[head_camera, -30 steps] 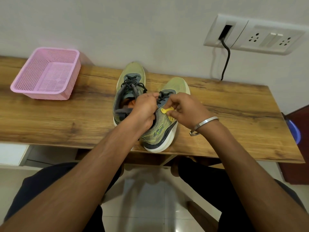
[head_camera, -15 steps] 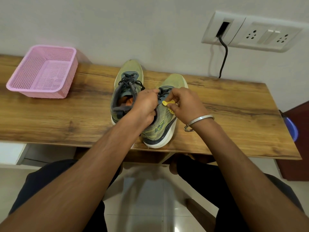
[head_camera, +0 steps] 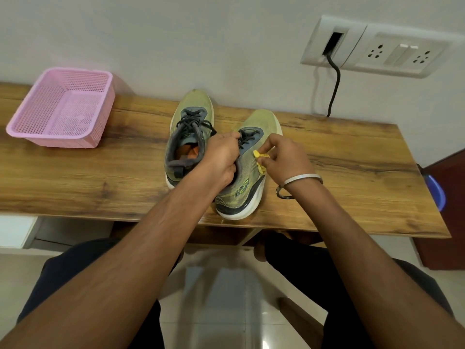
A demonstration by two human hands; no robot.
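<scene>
Held shoe: olive-green mesh running shoe with thick white foam sole (head_camera: pixel 245 182), flat at desk centre, toe to 12 o'clock, heel near the front edge.
Left hand: left hand (head_camera: pixel 221 157) comes in from 7 o'clock. Fingers are curled tight round the shoe's dark padded collar, next to the black laces.
Right hand: right hand (head_camera: pixel 286 159) comes in from 5 o'clock. Fingers are closed in a pinch on a small crumpled yellow scrap (head_camera: pixel 259 157), held against the shoe's upper at its 3 o'clock side. Cloth or paper, cannot tell.
Second shoe: matching olive-green shoe (head_camera: pixel 192 122) just beside, at 10 o'clock. Grey collar, orange insole showing, round black laces.
In the way: left hand and wrist cover the held shoe's opening and the gap between the pair.
Desk: long brown wood-grain desk (head_camera: pixel 100 177), matte.
Basket: pink perforated plastic rectangular basket (head_camera: pixel 63 109), 10 o'clock, well apart, by the wall.
Wall: white switch-and-socket panel (head_camera: pixel 377 46), 1 o'clock. A black cable (head_camera: pixel 334 89) hangs from it to the desk's back edge.
Wrist: plain silver metal bangle (head_camera: pixel 302 178), right wrist.
</scene>
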